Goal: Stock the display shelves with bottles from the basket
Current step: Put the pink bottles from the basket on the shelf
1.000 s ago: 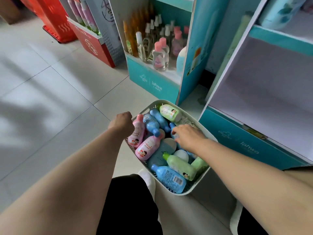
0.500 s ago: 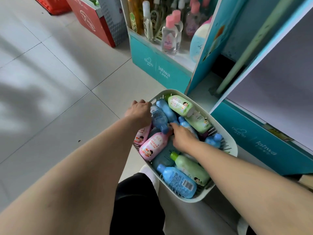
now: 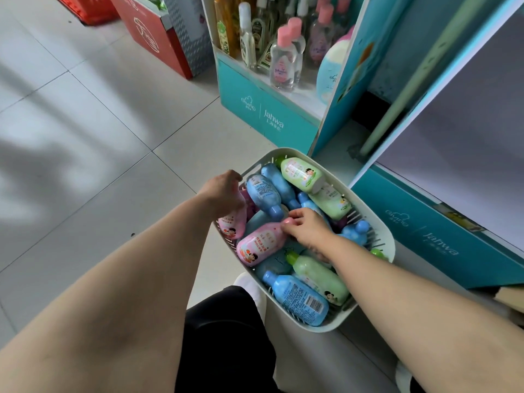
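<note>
Head view: your left hand is curled over the top end of the rim-side pink bottle, gripping it from what I can see. The fingertips are hidden behind the hand. Your right hand pinches the cap of the middle pink bottle, thumb and fingers closed on it. The basket is under both hands, full of bottles lying flat. The empty display shelf is up and to the right of your right hand.

- A cap pinch is weak, so slide the right hand down to the body before lifting.
- The blue bottle lies between your hands, its cap just beside your right fingertips. Draw the pink one out towards you so the pile isn't dragged along.
- Lift one hand at a time, right first since it's nearer the shelf.

Versus half a second ago: the right fingertips lay low in the pile and are now on the pink cap. The left hand is in about the same spot, on the same bottle. The basket hasn't shifted.
</note>
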A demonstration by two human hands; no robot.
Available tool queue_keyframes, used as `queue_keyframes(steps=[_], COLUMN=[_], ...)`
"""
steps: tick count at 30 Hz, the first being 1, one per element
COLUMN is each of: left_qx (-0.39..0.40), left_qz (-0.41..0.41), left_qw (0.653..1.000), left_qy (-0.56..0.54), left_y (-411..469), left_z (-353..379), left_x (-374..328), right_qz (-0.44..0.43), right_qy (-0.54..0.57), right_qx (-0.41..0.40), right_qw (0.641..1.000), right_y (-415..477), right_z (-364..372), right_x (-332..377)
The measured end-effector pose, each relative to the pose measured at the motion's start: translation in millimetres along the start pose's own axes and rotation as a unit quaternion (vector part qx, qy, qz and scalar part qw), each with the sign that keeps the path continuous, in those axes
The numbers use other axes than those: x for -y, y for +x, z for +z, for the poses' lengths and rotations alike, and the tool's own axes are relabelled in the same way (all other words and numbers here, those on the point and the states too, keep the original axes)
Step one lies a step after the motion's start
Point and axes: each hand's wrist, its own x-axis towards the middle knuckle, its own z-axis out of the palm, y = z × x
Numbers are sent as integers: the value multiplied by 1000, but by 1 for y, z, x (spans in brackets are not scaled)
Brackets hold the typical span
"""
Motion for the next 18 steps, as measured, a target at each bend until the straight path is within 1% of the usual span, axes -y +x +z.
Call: queue_keyframes(steps=[2, 4, 8, 11, 15, 18], left_qx=[-18, -31, -49, -71, -101, -120], left_qz=[3, 3, 10, 15, 44, 77], left_qw=[1000, 999, 999, 995, 987, 981], left_qy=[-13, -16, -20, -65, -116, -130], left_y=[-1, -4, -17, -29, -53, -75], left_z=[0, 0, -7, -20, -39, -49], left_x=[2, 4, 3, -2, -26, -54], right_qz=[-4, -14, -74, -124, -191, -245], right_qy=[30, 34, -13, -55, -132, -207], right_qx=[-8, -13, -30, -72, -146, -172], right_qw=[1000, 999, 997, 988, 962, 931], right_y=[-1, -6, -30, -56, -100, -131], right_z=[-1, -1, -4, -18, -54, -85], right_x=[-9, -11, 8, 26, 43, 52])
